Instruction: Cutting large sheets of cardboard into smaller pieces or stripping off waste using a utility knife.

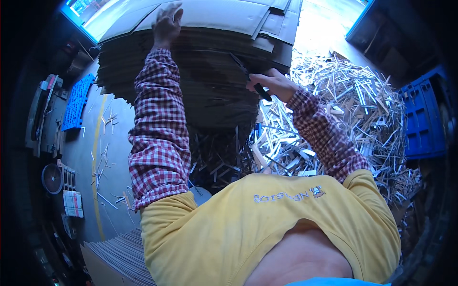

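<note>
A tall stack of flat cardboard sheets (210,16) stands in front of me, with pale tops and dark, uneven layered edges facing me. My left hand (167,25) rests on the top sheet near its front edge at the left, fingers loosely spread and holding nothing. At the right of the stack's front side, my right hand (273,84) is closed round the dark handle of a knife (261,90). Its slim, dark blade points up and left, close to the layered edges. Whether the blade touches the cardboard, I cannot tell.
A big heap of cardboard scrap strips (348,109) covers the floor at the right, reaching under the stack. Blue plastic crates or pallets stand at the right (424,117) and left (77,102). More stacked sheets (117,255) lie at the lower left, near a yellow floor line (98,181).
</note>
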The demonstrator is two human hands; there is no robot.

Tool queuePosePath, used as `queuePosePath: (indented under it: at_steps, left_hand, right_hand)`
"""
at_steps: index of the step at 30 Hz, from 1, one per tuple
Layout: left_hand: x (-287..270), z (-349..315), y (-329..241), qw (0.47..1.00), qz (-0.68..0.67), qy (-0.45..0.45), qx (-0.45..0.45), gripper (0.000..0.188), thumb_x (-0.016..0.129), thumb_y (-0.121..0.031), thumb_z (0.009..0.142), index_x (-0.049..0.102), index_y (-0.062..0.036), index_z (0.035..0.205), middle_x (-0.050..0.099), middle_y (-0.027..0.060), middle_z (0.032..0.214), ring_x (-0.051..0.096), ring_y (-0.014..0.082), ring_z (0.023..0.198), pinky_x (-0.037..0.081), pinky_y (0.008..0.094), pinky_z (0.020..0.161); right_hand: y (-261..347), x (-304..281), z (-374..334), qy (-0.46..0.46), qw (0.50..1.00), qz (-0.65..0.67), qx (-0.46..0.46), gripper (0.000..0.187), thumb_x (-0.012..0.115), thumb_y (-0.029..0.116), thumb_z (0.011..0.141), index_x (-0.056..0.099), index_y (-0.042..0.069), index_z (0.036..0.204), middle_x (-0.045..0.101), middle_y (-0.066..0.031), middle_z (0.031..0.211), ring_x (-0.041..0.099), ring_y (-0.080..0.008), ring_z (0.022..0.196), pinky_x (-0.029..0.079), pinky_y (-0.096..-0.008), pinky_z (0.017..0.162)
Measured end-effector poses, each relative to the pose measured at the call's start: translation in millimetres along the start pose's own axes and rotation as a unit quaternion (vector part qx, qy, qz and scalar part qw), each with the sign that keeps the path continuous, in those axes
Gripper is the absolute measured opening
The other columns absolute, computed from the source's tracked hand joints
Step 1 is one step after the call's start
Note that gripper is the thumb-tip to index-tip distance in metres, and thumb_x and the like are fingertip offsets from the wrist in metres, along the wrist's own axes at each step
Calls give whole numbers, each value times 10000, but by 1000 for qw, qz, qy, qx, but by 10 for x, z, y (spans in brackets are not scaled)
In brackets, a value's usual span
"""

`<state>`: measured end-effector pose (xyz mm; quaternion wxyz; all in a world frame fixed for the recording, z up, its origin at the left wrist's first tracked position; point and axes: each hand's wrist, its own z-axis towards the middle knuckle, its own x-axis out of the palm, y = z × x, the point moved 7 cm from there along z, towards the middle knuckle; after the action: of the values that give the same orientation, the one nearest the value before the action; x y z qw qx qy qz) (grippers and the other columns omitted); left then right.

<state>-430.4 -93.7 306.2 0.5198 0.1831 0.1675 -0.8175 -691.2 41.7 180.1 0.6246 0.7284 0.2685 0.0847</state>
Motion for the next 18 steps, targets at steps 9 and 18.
queuePosePath:
  at_steps: [9, 18]
  left_hand:
    - [174, -183, 168, 1000, 25, 1, -7, 334, 357, -385, 869, 588, -191, 1013, 574, 33, 1022, 493, 237, 990, 296, 416, 873]
    - [113, -124, -3, 999, 25, 5, -26, 324, 313, -340, 890, 593, -209, 987, 576, 28, 1014, 484, 245, 1005, 285, 419, 894]
  right_hand:
    - [39, 190, 93, -64, 996, 58, -33, 348, 532, 316, 785, 602, -25, 791, 595, -104, 744, 538, -140, 619, 439, -258, 504]
    - [-164, 84, -86, -214, 936, -193, -204, 342, 540, 234, 755, 506, -44, 952, 542, -256, 836, 537, -373, 799, 419, -386, 692]
